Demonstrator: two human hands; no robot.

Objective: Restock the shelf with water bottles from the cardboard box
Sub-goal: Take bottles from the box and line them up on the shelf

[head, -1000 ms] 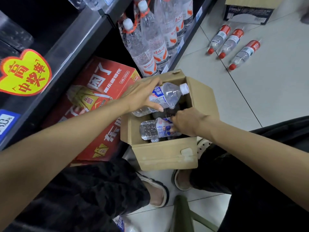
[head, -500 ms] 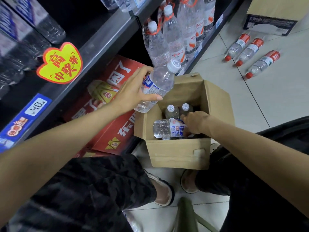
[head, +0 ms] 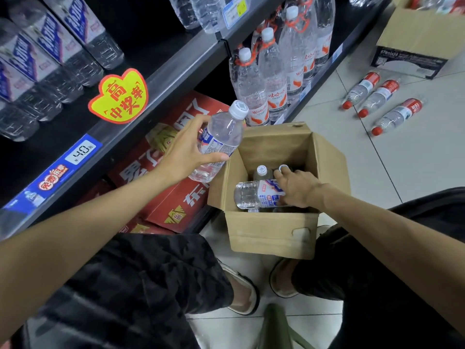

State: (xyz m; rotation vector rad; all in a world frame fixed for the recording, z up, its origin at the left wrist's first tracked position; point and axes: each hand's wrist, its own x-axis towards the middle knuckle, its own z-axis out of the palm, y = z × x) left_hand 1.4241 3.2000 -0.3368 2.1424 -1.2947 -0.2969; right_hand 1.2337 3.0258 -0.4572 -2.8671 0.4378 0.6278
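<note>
Our left hand (head: 185,149) is curled round a water bottle (head: 218,142), thumb across the blue-and-white label and fingers wrapped behind it, holding it tilted with its white cap up, above the left edge of the cardboard box (head: 271,230) and in front of the red cartons (head: 176,197) stacked under the shelf (head: 161,79). Our right hand (head: 297,188) reaches down into the open box and grips a second bottle (head: 256,196) that lies on its side across the others, base pointing left; the fingers close over its neck end, though we cannot quite see how far they wrap beneath it. Behind that hand two white caps (head: 261,169) of upright bottles show in the box. The box stands on the tiled floor (head: 415,162) between our knees, its flaps open, close against the bottom of the shelving. On the shelf above the red cartons, rows of blue-labelled bottles (head: 50,59) lie back into the dark, with a yellow heart-shaped sign (head: 119,96) and a blue price tag (head: 83,153) fixed to the shelf's front rail. Further along, tall bottles (head: 274,74) with red-and-white labels stand on the lowest level. Out on the floor to the right three red-capped bottles (head: 380,96) lie side by side, near another carton (head: 417,44).
</note>
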